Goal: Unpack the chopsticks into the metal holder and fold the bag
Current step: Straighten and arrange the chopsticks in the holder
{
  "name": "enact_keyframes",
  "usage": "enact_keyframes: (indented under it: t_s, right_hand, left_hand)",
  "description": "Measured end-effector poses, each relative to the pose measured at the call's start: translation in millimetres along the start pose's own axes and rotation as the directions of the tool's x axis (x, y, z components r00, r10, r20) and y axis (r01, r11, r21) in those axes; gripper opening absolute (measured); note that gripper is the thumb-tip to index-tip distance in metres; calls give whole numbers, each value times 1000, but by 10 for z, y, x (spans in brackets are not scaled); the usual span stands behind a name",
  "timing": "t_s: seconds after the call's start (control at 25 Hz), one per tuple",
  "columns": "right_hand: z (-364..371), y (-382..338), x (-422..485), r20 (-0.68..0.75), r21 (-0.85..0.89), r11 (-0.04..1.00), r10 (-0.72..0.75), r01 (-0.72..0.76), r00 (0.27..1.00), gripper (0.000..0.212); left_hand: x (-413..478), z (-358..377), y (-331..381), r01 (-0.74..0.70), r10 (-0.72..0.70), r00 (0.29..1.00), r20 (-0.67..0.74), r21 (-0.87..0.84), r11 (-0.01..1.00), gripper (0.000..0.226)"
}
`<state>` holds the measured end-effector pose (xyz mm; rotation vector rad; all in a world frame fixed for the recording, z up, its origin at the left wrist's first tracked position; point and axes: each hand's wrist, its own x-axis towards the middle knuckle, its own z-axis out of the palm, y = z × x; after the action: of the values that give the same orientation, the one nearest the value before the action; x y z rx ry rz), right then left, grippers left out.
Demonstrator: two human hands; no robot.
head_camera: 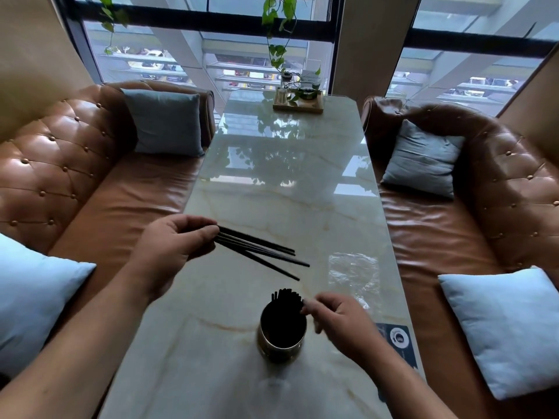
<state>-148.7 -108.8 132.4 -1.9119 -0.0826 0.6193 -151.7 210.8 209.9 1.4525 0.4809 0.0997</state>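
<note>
Chopsticks [260, 252] clamped in our left fingers [193, 222] go into the metal holder [272, 349] next; our right fingers [311, 306] look curled, grip unclear.

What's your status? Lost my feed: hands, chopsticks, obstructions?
Left hand grips black chopstick bundle over table. Right hand at stowed chopsticks in metal holder, grip unclear. Clear plastic bag flat, unfolded. Nothing between bundle and holder.

Marble table [272, 182]: metal holder [282, 337], clear bag [354, 273], wooden tray [298, 105], sticker [397, 340]
</note>
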Motion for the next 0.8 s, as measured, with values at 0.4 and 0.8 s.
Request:
enact_keyframes:
  t_s: [0.4, 0.8]
  right_hand:
    - [-27, -473, 260, -146, 492, 870, 49, 29, 988, 22]
    - [192, 39, 341, -87, -540, 841, -104, 41, 991, 51]
  left_hand:
    - [-384, 544, -1070, 410, -377, 902, 208, -146, 900, 8]
    - [100, 916, -1325, -149, -136, 955, 265, 821, 551, 51]
